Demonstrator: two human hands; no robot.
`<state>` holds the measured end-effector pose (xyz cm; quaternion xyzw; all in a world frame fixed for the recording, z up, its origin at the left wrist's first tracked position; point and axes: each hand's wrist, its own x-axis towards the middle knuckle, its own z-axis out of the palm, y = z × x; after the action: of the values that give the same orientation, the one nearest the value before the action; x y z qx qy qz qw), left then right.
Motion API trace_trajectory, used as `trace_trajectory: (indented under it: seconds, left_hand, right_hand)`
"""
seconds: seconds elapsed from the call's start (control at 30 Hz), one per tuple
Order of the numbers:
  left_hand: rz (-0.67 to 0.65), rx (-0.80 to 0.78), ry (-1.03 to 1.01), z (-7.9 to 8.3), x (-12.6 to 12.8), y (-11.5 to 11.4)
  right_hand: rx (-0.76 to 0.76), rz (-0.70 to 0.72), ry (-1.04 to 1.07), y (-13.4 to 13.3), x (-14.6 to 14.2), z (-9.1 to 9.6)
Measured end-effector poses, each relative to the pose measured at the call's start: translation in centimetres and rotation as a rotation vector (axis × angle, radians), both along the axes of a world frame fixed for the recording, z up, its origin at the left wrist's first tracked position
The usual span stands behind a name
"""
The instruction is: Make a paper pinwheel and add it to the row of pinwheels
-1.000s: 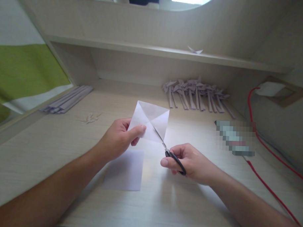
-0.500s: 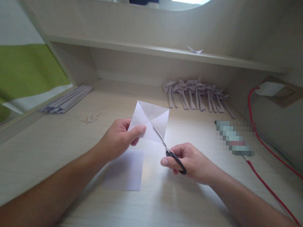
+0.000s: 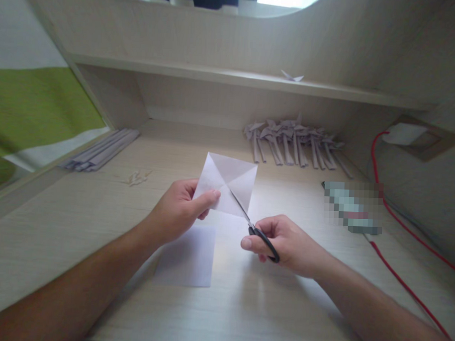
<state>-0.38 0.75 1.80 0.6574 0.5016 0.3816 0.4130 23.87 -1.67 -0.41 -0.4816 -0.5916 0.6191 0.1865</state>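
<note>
Item: one square paper sheet point(image 3: 244, 182), creased corner to corner, held in the air above the counter point(image 3: 282, 311), between the two hands.

Left hand point(image 3: 177, 206): fingers closed on the sheet's left side, thumb lying on the upper face, the rest curled beneath.

Right hand point(image 3: 280, 244): fingers wrapped about the black handle of the scissors point(image 3: 252, 230), with no gap to spare. The blades lay along the crease toward the lower right corner, the tip just short of the crossing; how far they were parted could not be told.

Change noted: slight only. The sheet had shifted a little to the right, while the scissors and right hand had kept nearly the same place. In judgement, this was a small adjustment of the sheet on the blades, and the cut along that crease had gained little, if anything.

Also listed: a second square sheet point(image 3: 192, 259), flat on the counter, near the left forearm; pale slivers point(image 3: 135, 177), loose, beyond it to the left; rolled paper sticks point(image 3: 101, 148), stacked at the far left; pinwheel-like paper pieces on stems point(image 3: 293, 143), massed at the back right, well apart from the hands.
</note>
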Motion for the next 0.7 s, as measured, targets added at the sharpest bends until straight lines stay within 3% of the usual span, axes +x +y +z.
trace_trajectory:
  seconds: [0.5, 0.7]
  left_hand:
    - [0.004, 0.004, -0.010, -0.16, -0.10, 0.03]
    - [0.197, 0.088, -0.114, -0.30, -0.47, 0.64]
  right_hand:
    - [-0.004, 0.007, -0.011, -0.07, 0.00, -0.07]
    - [-0.067, 0.163, -0.083, -0.20, 0.30, -0.11]
